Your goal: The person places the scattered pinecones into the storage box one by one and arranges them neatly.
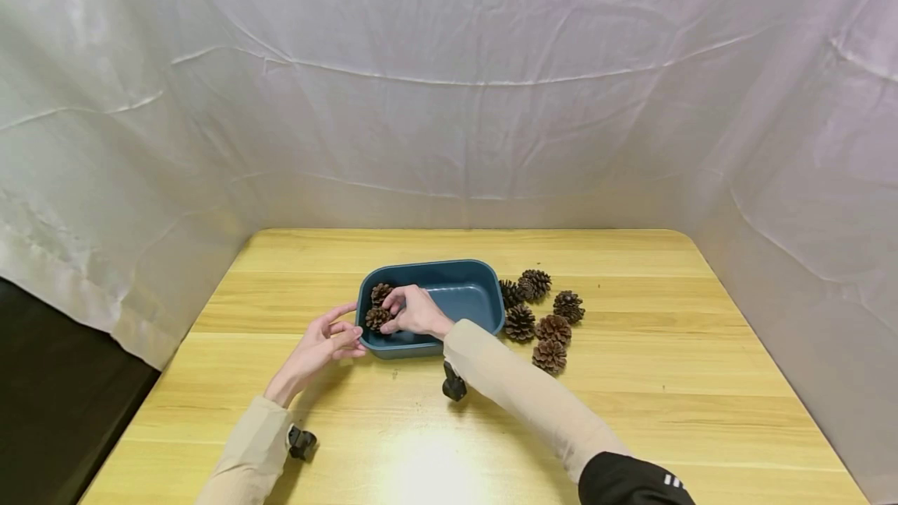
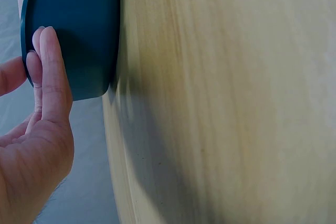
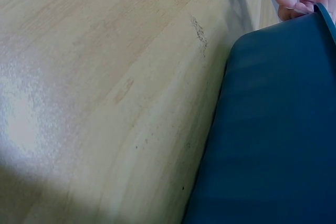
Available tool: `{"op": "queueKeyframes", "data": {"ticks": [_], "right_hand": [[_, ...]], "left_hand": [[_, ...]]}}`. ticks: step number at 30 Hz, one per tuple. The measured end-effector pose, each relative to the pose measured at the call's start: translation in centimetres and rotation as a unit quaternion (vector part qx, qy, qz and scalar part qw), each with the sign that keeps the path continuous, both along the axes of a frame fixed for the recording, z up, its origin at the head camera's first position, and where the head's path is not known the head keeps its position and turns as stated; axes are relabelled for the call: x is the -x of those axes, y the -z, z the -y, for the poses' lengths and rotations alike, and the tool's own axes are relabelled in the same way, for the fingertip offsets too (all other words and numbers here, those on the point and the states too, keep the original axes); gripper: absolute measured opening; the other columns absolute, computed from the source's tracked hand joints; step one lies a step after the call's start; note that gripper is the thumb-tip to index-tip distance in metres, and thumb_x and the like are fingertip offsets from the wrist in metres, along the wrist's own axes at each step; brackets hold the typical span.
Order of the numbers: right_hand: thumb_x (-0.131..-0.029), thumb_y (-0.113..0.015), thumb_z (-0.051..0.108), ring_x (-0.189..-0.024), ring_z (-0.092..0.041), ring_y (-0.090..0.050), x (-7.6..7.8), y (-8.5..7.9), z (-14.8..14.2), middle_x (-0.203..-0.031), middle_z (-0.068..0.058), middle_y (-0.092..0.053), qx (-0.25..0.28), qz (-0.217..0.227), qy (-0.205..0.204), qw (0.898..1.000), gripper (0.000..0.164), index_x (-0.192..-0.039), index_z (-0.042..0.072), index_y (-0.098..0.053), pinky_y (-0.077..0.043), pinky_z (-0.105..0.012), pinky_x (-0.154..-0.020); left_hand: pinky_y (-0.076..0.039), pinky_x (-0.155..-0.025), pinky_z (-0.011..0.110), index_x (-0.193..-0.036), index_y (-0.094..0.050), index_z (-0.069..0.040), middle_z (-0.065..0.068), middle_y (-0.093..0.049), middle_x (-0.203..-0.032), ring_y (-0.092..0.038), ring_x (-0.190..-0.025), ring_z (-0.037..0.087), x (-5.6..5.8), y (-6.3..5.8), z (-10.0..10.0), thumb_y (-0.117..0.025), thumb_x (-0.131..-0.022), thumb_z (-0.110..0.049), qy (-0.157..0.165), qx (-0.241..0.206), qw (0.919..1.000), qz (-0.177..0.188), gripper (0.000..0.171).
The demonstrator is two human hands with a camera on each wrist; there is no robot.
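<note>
A dark blue-green rectangular container (image 1: pixel 463 304) stands on the wooden table. My right hand (image 1: pixel 418 312) reaches down into its left end, thumb and fingers around a brown pine cone (image 1: pixel 377 319). Just behind it, another pine cone (image 1: pixel 382 294) lies in the container's far left corner. Outside the left end, my left hand (image 1: pixel 324 343) touches the rim, its fingers fairly straight. In the left wrist view, those fingers (image 2: pixel 52 77) lie along the outer wall (image 2: pixel 89 66). The right wrist view has the container's side wall (image 3: pixel 273 129) but not the right hand.
Several pine cones (image 1: pixel 553 330) lie in a loose group right of the container, the nearest ones close by its wall. Pale cloth (image 1: pixel 463 139) hangs behind and beside the wooden table (image 1: pixel 631 380). Black wrist mounts (image 1: pixel 454 382) stick out from the sleeves.
</note>
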State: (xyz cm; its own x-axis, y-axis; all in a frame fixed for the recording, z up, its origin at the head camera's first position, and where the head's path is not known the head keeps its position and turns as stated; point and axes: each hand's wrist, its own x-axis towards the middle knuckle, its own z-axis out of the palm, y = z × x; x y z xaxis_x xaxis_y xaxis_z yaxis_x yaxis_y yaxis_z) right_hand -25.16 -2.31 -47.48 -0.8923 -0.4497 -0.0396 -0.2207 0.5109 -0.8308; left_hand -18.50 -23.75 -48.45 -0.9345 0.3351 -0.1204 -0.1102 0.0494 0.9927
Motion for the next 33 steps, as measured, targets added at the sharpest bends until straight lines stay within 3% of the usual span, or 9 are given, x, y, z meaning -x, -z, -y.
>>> {"op": "queueKeyframes", "data": {"ticks": [8,33], "right_hand": [[-0.074,-0.09,0.011,-0.072,-0.012,-0.054,-0.02,0.0,-0.1,-0.086,-0.005,-0.065,0.004,0.003,-0.004,1.0,0.032,-0.101,0.007,-0.072,-0.045,-0.018,-0.063],[-0.073,-0.089,0.005,-0.071,-0.01,-0.055,-0.09,-0.14,-0.38,-0.082,-0.003,-0.065,0.002,0.004,-0.016,1.0,0.033,-0.101,0.008,-0.072,-0.046,-0.017,-0.064]], "left_hand": [[-0.065,-0.089,0.038,-0.156,-0.019,0.006,0.005,-0.065,-0.098,-0.073,-0.085,0.015,-0.02,-0.11,-0.07,-0.056,-0.101,-0.007,0.0,0.0,1.0,0.001,0.067],[-0.066,-0.086,0.033,-0.156,-0.019,0.007,0.004,-0.065,-0.097,-0.072,-0.084,0.012,-0.07,-0.14,-0.02,-0.056,-0.101,-0.005,-0.001,-0.008,1.0,0.0,0.068]]}}
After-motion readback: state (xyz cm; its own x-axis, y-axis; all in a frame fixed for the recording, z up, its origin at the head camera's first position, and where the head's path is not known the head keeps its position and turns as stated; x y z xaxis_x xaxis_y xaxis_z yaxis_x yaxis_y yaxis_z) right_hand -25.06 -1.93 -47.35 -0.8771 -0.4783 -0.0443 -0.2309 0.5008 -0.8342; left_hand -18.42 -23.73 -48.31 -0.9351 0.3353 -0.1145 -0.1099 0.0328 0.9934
